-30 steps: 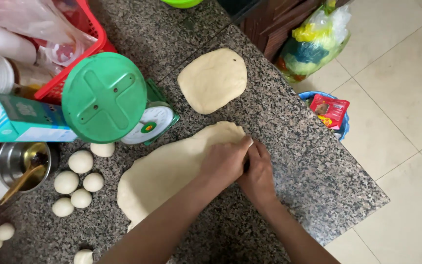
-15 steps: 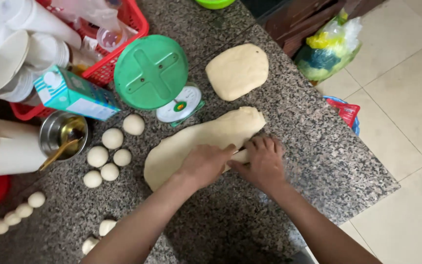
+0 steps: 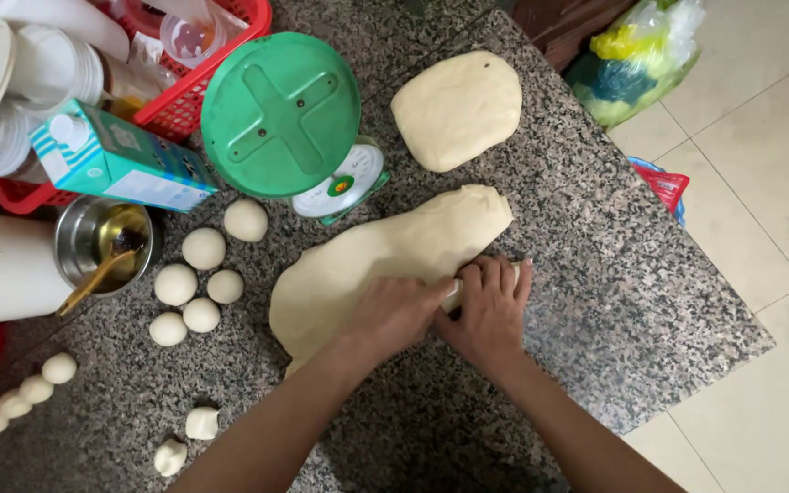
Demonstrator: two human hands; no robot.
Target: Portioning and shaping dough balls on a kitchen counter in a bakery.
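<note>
both hands are down on the big flattened dough sheet (image 3: 385,260) on the granite counter (image 3: 595,301). left hand (image 3: 394,315) and right hand (image 3: 490,306) sit side by side, fingers curled and pressed together, gripping its near edge. little dough balls (image 3: 203,283) sit just left, green kitchen scale (image 3: 289,123) behind.

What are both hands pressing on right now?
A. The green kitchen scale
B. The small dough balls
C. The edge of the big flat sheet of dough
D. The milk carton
C: the left hand and right hand rest side by side on the near edge of the flat dough sheet.
</note>
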